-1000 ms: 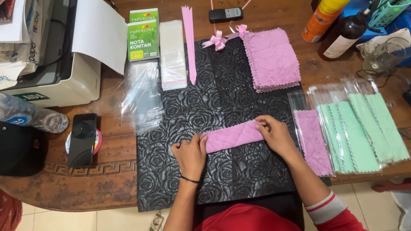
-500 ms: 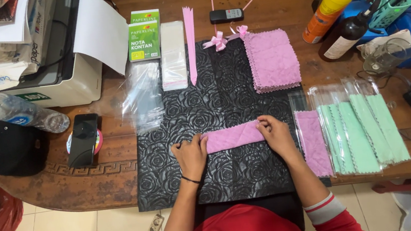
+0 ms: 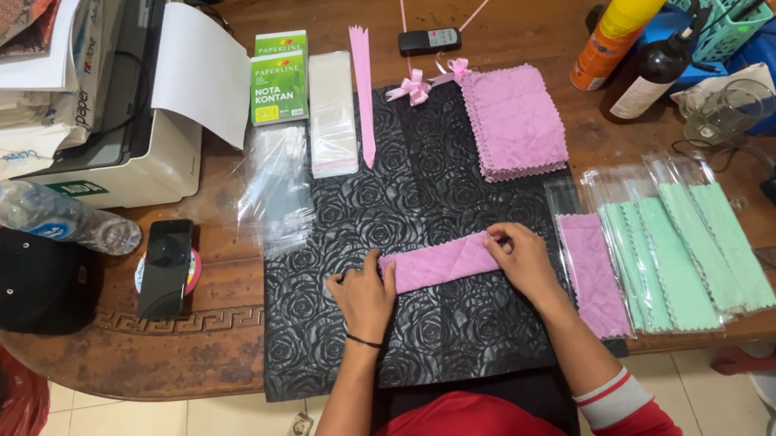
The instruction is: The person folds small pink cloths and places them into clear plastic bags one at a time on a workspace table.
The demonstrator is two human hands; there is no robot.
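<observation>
Both our hands press one folded pink cloth (image 3: 440, 262) flat on the black embossed mat (image 3: 419, 338): left hand (image 3: 364, 296) pins its left end, right hand (image 3: 523, 257) pinches the right. We judge it soft, light, limp, best held at the ends. Clear sleeves (image 3: 685, 251) on the desk (image 3: 230, 347) hold green cloths.
</observation>
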